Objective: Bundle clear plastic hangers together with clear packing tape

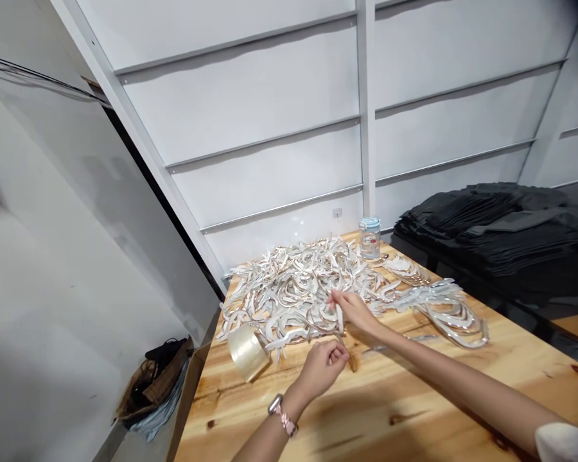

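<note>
A big heap of curved white and silvery strips (303,289) covers the far part of the wooden table (414,410). My right hand (354,313) reaches into the heap's near edge, with fingers pinched on one white strip (338,316). My left hand (324,366), a watch on its wrist, hovers just in front of the heap with fingers curled; what they hold, if anything, is hidden. A roll of clear tape (247,351) lies on its side to the left of my left hand.
A small clear bottle with a pale blue lid (370,237) stands behind the heap. A stack of black sheets (501,224) fills a dark surface at right. Bags and cloth (157,385) lie on the floor left of the table. White slatted wall panels stand behind.
</note>
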Motion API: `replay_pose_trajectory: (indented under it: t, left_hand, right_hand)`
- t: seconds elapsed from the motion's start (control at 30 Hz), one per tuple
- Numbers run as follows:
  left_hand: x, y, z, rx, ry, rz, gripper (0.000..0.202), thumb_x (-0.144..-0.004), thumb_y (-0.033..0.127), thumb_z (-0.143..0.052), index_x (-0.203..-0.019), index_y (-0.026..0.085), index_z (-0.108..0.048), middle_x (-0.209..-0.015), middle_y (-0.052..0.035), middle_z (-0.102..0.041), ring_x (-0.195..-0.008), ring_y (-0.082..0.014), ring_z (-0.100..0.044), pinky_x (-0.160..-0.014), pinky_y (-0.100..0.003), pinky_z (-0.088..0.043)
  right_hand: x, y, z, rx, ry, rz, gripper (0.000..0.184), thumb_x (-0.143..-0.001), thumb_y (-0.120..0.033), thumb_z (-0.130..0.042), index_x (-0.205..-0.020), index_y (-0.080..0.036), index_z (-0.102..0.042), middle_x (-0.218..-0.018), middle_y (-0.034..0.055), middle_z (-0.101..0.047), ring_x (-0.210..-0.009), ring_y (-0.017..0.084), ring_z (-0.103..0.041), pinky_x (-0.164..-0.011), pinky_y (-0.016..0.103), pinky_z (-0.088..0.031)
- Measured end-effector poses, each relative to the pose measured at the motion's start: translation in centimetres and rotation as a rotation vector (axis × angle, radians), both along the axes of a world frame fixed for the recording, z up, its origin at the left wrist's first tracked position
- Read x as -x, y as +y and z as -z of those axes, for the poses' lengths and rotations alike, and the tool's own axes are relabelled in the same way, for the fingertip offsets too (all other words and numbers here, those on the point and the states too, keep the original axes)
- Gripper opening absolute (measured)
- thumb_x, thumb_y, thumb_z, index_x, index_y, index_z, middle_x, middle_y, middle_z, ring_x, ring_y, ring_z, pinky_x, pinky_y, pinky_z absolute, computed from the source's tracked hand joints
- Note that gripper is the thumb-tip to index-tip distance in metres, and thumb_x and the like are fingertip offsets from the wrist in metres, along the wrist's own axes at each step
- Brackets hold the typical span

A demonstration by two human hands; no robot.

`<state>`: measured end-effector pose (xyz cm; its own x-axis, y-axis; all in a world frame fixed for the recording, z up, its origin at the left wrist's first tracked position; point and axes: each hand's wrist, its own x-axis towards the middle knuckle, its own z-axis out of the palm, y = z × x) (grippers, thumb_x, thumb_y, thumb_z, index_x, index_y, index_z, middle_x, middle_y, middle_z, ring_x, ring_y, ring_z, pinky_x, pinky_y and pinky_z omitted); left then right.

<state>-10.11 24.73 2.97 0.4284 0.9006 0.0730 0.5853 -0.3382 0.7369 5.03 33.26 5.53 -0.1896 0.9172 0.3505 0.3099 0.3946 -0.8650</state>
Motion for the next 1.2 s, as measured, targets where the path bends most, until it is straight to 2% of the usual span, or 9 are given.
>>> replay_pose_trajectory:
  t: [0.13,0.27,0.4,0.47,0.6,0.77,0.87,1.07,1.2]
  left_hand:
    - [0.0,-0.1,0.0,0.015,-0.025,-0.018,0.023,-0.089,0.031,-0.051,-0.085,0.015,-0.066,-0.072,-0.0015,-0.063,-0.064,-0.0119,-0.051,-0.06,-0.021,-0.037]
    - [0.0,-0.3,-0.1,0.023,-0.017,-0.022,0.019,-0.087,0.028,-0.053,-0.085,0.015,-0.067,-0.071,-0.0013,-0.062,-0.064,-0.0119,-0.051,-0.06,-0.021,-0.037]
    - [-0.1,-0.5,-0.4,-0.005,-0.01,-0.032,0.015,-0.085,0.024,-0.055,-0.082,0.017,-0.068,-0.067,0.0005,-0.061,-0.063,-0.0115,-0.052,-0.061,-0.021,-0.037]
    - [-0.2,-0.6,-0.5,-0.024,0.008,-0.035,0.013,-0.084,0.023,-0.056,-0.081,0.017,-0.068,-0.066,0.0015,-0.061,-0.063,-0.0113,-0.051,-0.063,-0.021,-0.036]
    - [-0.4,-0.7,-0.6,-0.057,0.083,-0.045,0.011,-0.083,0.024,-0.058,-0.079,0.019,-0.067,-0.067,0.0022,-0.061,-0.066,-0.0123,-0.052,-0.069,-0.024,-0.036]
    - [-0.3,-0.6,-0.2,-0.096,0.127,-0.03,0.009,-0.084,0.023,-0.059,-0.081,0.02,-0.066,-0.073,0.0019,-0.064,-0.074,-0.014,-0.055,-0.074,-0.026,-0.034]
    - [-0.2,-0.5,0.1,-0.12,0.145,-0.017,0.008,-0.084,0.022,-0.059,-0.082,0.02,-0.066,-0.076,0.0016,-0.065,-0.077,-0.0145,-0.056,-0.076,-0.026,-0.034]
    - [0.1,-0.4,1.2,-0.169,0.202,0.013,0.009,-0.086,0.022,-0.057,-0.085,0.021,-0.065,-0.078,0.0011,-0.066,-0.078,-0.0144,-0.057,-0.077,-0.026,-0.035]
    - [0.1,-0.3,1.7,-0.199,0.243,0.031,0.008,-0.086,0.022,-0.056,-0.085,0.021,-0.064,-0.079,0.0009,-0.067,-0.08,-0.0149,-0.057,-0.077,-0.027,-0.036]
  right_hand:
    - [0.6,4.7,-4.1,-0.092,-0.205,0.012,0.042,-0.099,-0.046,-0.037,-0.1,-0.016,-0.066,-0.091,0.0041,-0.071,-0.086,0.018,-0.066,-0.081,0.036,-0.051]
    - [1.2,7.7,-4.3,-0.117,-0.432,0.147,0.031,-0.093,-0.037,-0.056,-0.116,-0.017,-0.06,-0.122,0.0085,-0.062,-0.111,0.024,-0.058,-0.098,0.049,-0.044]
    - [1.3,8.4,-2.2,-0.104,-0.567,0.277,0.024,-0.091,-0.033,-0.06,-0.106,-0.015,-0.063,-0.11,0.0066,-0.065,-0.101,0.022,-0.062,-0.092,0.047,-0.049]
    - [1.2,8.4,-2.2,-0.144,-0.58,0.353,0.022,-0.092,-0.033,-0.058,-0.103,-0.015,-0.063,-0.108,0.0063,-0.065,-0.103,0.022,-0.061,-0.094,0.048,-0.047]
    - [1.0,8.4,-4.6,-0.259,-0.542,0.471,0.024,-0.097,-0.034,-0.049,-0.107,-0.015,-0.06,-0.108,0.0062,-0.064,-0.11,0.024,-0.057,-0.099,0.049,-0.04]
    - [1.8,8.6,-7.3,-0.303,-0.533,0.464,0.029,-0.101,-0.033,-0.039,-0.118,-0.015,-0.054,-0.101,0.0052,-0.065,-0.091,0.019,-0.062,-0.084,0.038,-0.048]
    - [3.3,9.1,-6.8,-0.27,-0.583,0.458,0.033,-0.098,-0.037,-0.044,-0.12,-0.015,-0.054,-0.106,0.0067,-0.064,-0.097,0.021,-0.062,-0.089,0.042,-0.047]
    - [5.8,10.0,-3.0,-0.098,-0.753,0.281,0.03,-0.092,-0.038,-0.058,-0.11,-0.014,-0.062,-0.111,0.0074,-0.065,-0.101,0.022,-0.062,-0.092,0.047,-0.048]
    - [4.7,10.9,-3.0,-0.016,-0.806,0.169,0.025,-0.092,-0.036,-0.059,-0.105,-0.015,-0.063,-0.109,0.007,-0.066,-0.097,0.021,-0.064,-0.088,0.044,-0.052]
